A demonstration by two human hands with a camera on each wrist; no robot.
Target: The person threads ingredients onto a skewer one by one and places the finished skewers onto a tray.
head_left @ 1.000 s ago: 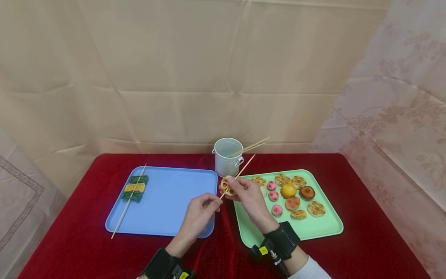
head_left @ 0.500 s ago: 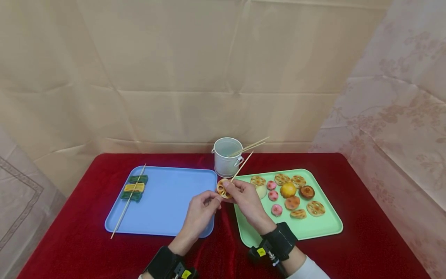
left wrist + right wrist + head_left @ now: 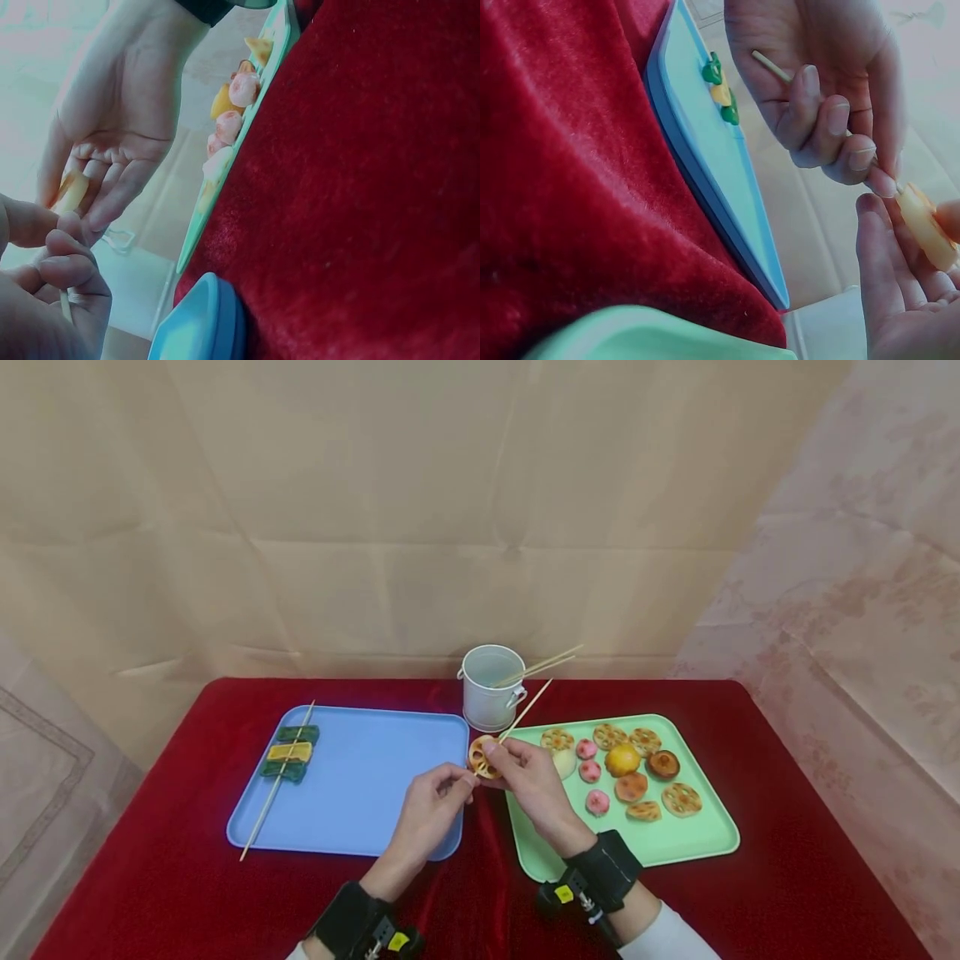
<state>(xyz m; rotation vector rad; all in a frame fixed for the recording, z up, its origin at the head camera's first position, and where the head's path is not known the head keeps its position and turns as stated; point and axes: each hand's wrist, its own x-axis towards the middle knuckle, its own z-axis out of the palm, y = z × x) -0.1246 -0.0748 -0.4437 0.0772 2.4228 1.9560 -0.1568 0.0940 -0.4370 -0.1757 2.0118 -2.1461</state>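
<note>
Between the two trays, my right hand (image 3: pixel 540 793) pinches a browned lotus root slice (image 3: pixel 478 750), thumb on its near face and fingers behind. A thin wooden skewer (image 3: pixel 527 707) runs through the slice, its far end slanting up toward the bucket. My left hand (image 3: pixel 429 814) pinches the skewer just below the slice. In the right wrist view the skewer's lower end (image 3: pixel 771 66) sticks out past the left hand's curled fingers. The left wrist view shows the slice (image 3: pixel 73 191) edge-on at the right hand's fingers, close to the left fingertips.
The blue tray (image 3: pixel 375 785) holds a finished-looking skewer of green and yellow pieces (image 3: pixel 289 752). On the green tray (image 3: pixel 637 852) lie several lotus slices, pink balls (image 3: pixel 597 802), a yellow piece (image 3: pixel 622 759) and a mushroom (image 3: pixel 663 764). Behind stands a white bucket (image 3: pixel 487 706) with skewers.
The lotus root slice has slid down the skewer, closer to my left fingertips, and turned slightly. Both hands keep their grips. The head view has tilted a little, shifting the scene upward.
</note>
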